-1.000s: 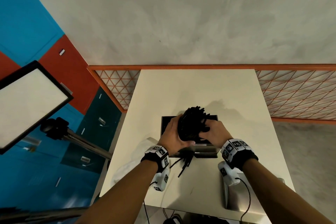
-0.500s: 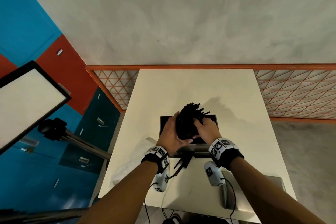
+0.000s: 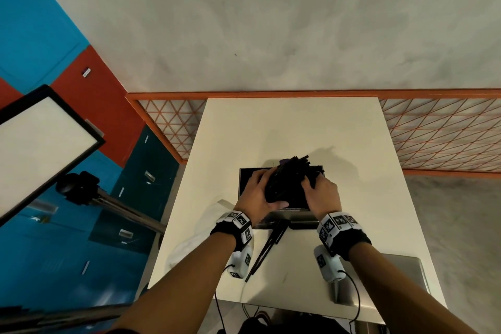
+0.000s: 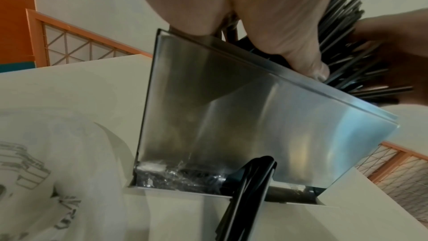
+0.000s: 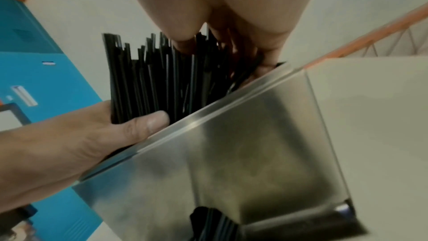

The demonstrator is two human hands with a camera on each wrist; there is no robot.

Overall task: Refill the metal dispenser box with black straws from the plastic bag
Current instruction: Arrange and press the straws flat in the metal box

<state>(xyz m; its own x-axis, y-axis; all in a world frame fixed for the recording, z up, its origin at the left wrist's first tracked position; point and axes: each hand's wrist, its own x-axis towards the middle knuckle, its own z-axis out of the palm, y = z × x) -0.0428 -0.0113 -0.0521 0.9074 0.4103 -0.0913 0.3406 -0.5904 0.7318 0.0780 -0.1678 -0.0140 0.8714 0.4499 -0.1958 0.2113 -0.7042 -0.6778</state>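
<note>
The metal dispenser box (image 3: 298,218) stands open-topped in the middle of the white table (image 3: 287,127). A thick bundle of black straws (image 3: 291,180) leans in its opening, tips fanned to the far right. My left hand (image 3: 259,192) grips the bundle from the left, its thumb (image 5: 157,119) pressed on the straws (image 5: 157,80) at the rim. My right hand (image 3: 321,192) grips the bundle's right side, fingers curled in among the straws (image 4: 342,52). A few loose straws (image 3: 267,248) poke from the front slot of the box (image 4: 254,116).
A crumpled clear plastic bag (image 3: 195,247) lies left of the box, at the table's left edge. A flat metal lid (image 3: 395,274) rests at the near right corner. An orange mesh railing (image 3: 433,138) runs behind the table; a tripod-mounted panel (image 3: 40,146) stands to the left.
The straw bundle has sunk lower into the box opening and tipped toward the right. Both hands went down with it, still holding it.
</note>
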